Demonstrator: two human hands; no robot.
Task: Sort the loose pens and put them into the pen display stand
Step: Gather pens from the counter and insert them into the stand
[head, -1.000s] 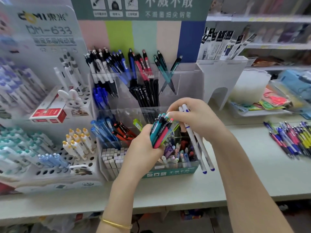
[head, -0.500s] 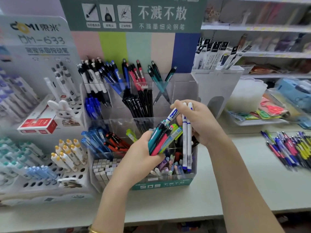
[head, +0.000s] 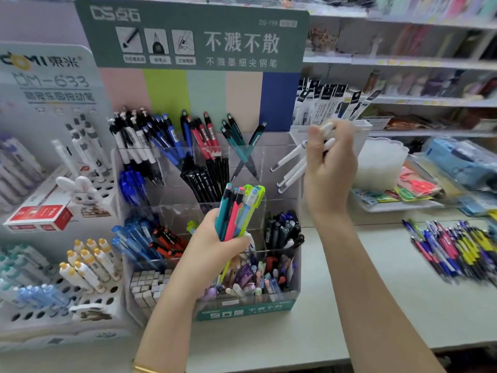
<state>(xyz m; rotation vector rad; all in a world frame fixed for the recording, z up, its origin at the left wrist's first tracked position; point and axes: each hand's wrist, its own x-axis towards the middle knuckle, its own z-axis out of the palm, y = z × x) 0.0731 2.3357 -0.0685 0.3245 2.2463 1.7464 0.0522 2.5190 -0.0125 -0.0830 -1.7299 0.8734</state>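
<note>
White pens (head: pixel 291 168) are being gripped in the right hand (head: pixel 329 168) at centre right, the left hand (head: pixel 215 246) is clasping a coloured bundle (head: pixel 238 211) before the clear display stand (head: pixel 294 281), while loose pens (head: pixel 457 249) are lying on the bench (head: pixel 376 305) at right.

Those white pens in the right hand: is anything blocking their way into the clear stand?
Nothing visible does. The right hand holds the white pens above the stand, beside its open back-right compartment. The left hand, with its coloured pens, sits lower, in front.
</note>
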